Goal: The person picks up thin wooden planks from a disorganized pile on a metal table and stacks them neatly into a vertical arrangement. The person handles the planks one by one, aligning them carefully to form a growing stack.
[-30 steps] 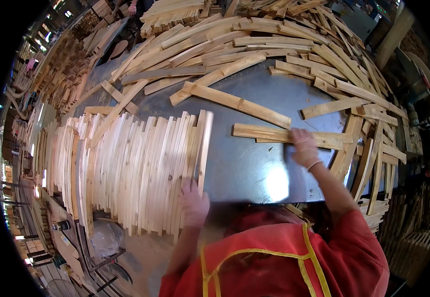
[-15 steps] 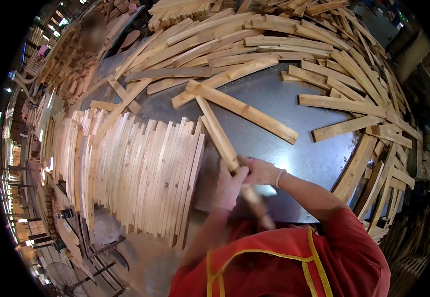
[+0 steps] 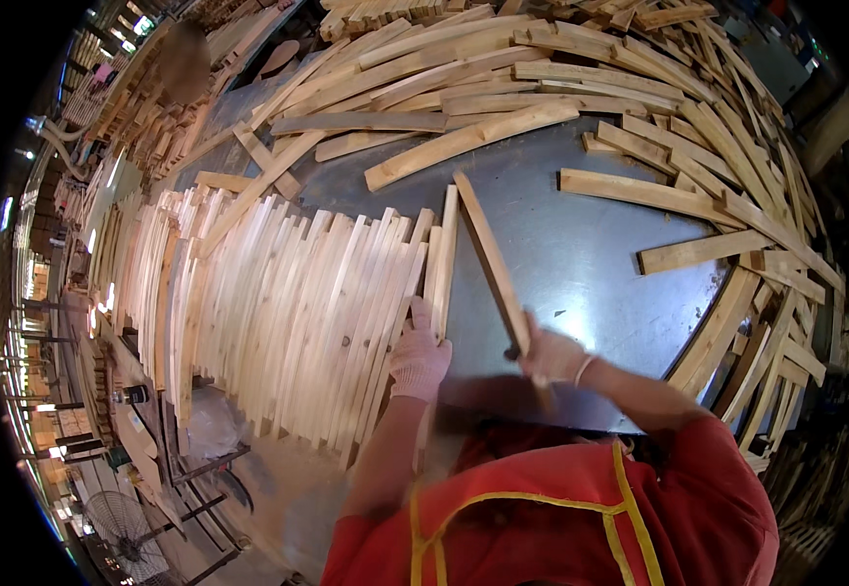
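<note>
My right hand (image 3: 553,354), in a pale knitted glove, is closed round the lower part of a wooden strip (image 3: 491,249). That strip slants up and leftward over the metal tabletop. My left hand (image 3: 420,359), gloved alike, lies with its fingers stretched out at the right end of a long row of wooden strips (image 3: 297,322) set side by side. Next to its fingers are the row's outermost strips (image 3: 444,259), which reach a little farther back than their neighbours. The lower end of the strip in my right hand is smeared by motion.
Loose boards (image 3: 468,146) lie across the back of the metal table (image 3: 532,220). More boards (image 3: 679,195) are heaped along its right side in a jumbled pile. A fan (image 3: 117,527) and a dark metal frame (image 3: 212,471) stand at the lower left.
My hands have parted: the left moved onto the row's right end, where strips now stand, and the right moved rightward with one strip. The board lying diagonally mid-table has left that spot.
</note>
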Action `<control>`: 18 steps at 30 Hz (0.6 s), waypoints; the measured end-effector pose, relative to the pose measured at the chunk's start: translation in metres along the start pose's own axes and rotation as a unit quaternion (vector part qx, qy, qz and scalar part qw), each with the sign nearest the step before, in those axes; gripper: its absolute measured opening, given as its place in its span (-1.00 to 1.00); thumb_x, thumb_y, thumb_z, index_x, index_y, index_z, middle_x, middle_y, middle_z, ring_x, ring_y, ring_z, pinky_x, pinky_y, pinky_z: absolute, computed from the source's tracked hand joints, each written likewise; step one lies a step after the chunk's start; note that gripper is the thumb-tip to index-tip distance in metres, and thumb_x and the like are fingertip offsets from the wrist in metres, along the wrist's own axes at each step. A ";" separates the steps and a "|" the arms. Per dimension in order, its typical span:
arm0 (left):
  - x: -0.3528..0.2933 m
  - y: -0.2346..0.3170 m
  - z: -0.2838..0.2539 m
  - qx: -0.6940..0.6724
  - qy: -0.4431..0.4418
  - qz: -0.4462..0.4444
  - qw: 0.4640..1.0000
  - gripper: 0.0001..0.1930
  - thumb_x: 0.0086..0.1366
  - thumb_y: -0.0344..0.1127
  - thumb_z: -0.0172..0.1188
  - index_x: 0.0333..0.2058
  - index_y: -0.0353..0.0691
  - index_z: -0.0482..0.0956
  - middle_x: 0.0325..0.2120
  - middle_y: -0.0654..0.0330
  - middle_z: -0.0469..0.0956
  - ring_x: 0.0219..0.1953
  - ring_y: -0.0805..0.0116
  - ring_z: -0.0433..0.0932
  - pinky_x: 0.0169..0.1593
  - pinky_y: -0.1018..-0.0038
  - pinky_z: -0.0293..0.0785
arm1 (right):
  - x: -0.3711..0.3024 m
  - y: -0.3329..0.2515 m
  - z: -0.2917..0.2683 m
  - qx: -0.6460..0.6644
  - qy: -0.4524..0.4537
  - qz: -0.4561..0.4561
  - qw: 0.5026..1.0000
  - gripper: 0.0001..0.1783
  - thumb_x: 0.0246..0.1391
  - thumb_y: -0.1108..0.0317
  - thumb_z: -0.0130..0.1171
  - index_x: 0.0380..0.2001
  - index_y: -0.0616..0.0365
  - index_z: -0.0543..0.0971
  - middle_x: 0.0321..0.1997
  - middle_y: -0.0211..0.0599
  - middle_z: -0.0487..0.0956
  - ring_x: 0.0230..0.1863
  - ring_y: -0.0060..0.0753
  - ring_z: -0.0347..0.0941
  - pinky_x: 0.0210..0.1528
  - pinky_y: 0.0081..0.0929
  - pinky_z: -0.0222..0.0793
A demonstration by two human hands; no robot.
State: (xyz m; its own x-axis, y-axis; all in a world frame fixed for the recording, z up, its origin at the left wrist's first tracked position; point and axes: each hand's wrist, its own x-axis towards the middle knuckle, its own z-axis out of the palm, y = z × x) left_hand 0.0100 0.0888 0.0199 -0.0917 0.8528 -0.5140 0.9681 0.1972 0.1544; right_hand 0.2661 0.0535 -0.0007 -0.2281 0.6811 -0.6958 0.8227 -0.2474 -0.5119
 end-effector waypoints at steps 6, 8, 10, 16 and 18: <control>-0.019 0.012 -0.005 0.106 0.082 0.116 0.984 0.00 0.34 0.12 0.35 0.59 -0.19 0.09 0.57 -0.03 0.18 0.62 -0.06 0.05 0.60 -0.01 -0.01 | 0.000 -0.086 0.128 -0.056 -0.082 -0.187 0.977 -0.38 0.30 -0.17 0.14 0.01 0.23 0.64 -0.10 0.13 0.74 -0.06 0.23 0.71 0.07 0.04 0.60; 0.000 -0.024 0.028 0.154 0.171 0.161 0.960 -0.01 0.27 0.16 0.37 0.54 -0.16 0.17 0.51 0.01 0.24 0.56 -0.08 0.12 0.56 -0.04 0.05 | -0.003 -0.114 0.110 -0.074 -0.101 -0.247 0.961 -0.46 0.28 -0.11 0.16 -0.05 0.18 0.70 -0.11 0.07 0.73 -0.05 0.22 0.70 0.07 0.02 0.58; 0.011 -0.043 0.040 0.165 0.225 0.188 0.942 0.00 0.21 0.15 0.40 0.52 -0.14 0.20 0.47 0.03 0.27 0.52 -0.09 0.17 0.53 -0.05 0.09 | 0.007 -0.093 0.081 -0.071 -0.059 -0.290 0.953 -0.48 0.27 -0.08 0.18 -0.01 0.17 0.66 -0.11 0.11 0.72 -0.04 0.23 0.69 0.07 0.02 0.58; 0.001 -0.040 0.033 0.199 0.223 0.171 0.939 0.00 0.20 0.11 0.42 0.49 -0.19 0.19 0.44 0.02 0.24 0.50 -0.09 0.15 0.50 -0.05 0.10 | -0.001 0.076 -0.084 -0.207 0.324 -0.031 0.923 -0.54 0.10 0.03 0.36 0.01 -0.02 0.60 -0.21 -0.08 0.74 -0.14 0.05 0.71 -0.05 0.04 0.56; 0.002 -0.035 0.036 0.223 0.218 0.163 0.936 0.06 0.19 0.17 0.43 0.53 -0.17 0.15 0.47 0.02 0.21 0.52 -0.10 0.12 0.51 -0.05 0.09 | -0.017 0.172 -0.131 -0.381 0.452 0.015 0.807 -0.62 0.17 0.14 0.30 0.05 -0.07 0.66 -0.21 -0.34 0.77 -0.07 -0.09 0.73 0.04 -0.10 0.52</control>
State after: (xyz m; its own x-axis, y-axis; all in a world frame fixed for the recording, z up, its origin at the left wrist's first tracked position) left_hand -0.0160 0.0660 -0.0169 0.2325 0.9681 -0.0929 0.9535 -0.2458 -0.1743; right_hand 0.4795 0.0901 -0.0107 -0.0120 0.9920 0.1259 0.9806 -0.0130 0.1957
